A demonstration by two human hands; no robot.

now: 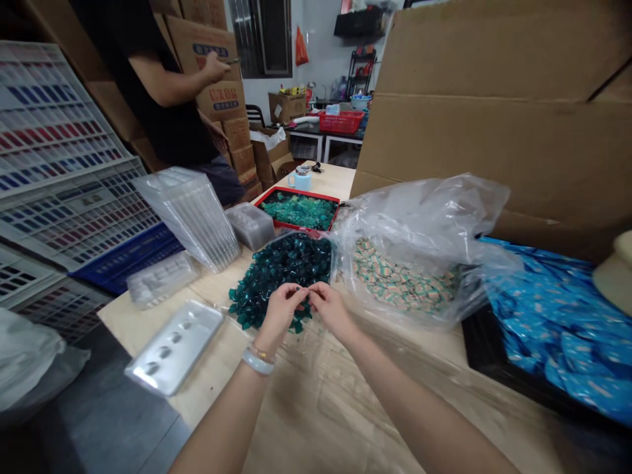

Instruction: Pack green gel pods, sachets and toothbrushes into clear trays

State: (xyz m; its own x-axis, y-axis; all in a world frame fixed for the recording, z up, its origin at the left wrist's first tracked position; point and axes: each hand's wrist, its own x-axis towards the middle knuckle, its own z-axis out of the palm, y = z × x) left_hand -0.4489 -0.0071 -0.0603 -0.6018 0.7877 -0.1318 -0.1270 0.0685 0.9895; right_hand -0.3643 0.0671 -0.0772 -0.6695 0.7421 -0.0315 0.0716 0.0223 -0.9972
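Note:
My left hand [281, 311] and my right hand [330, 308] meet fingertip to fingertip over the near edge of a pile of dark green, shiny pieces [289, 263]. Both hands are closed in a pinch. Whatever lies between the fingertips is too small to make out. Right of the pile, a clear plastic bag [419, 210] holds many small beige and green wrapped pieces [399, 276]. On the left lies a shallow clear plastic tray [175, 345] with a row of several round hollows.
Behind the pile stands a red-rimmed tray [264, 197] of lighter green bits, then a blue mug [302, 179]. Stacked clear trays [190, 214] stand left. Blue printed wrappers [557, 322] fill a black box at right. A person in black [148, 85] stands at back left.

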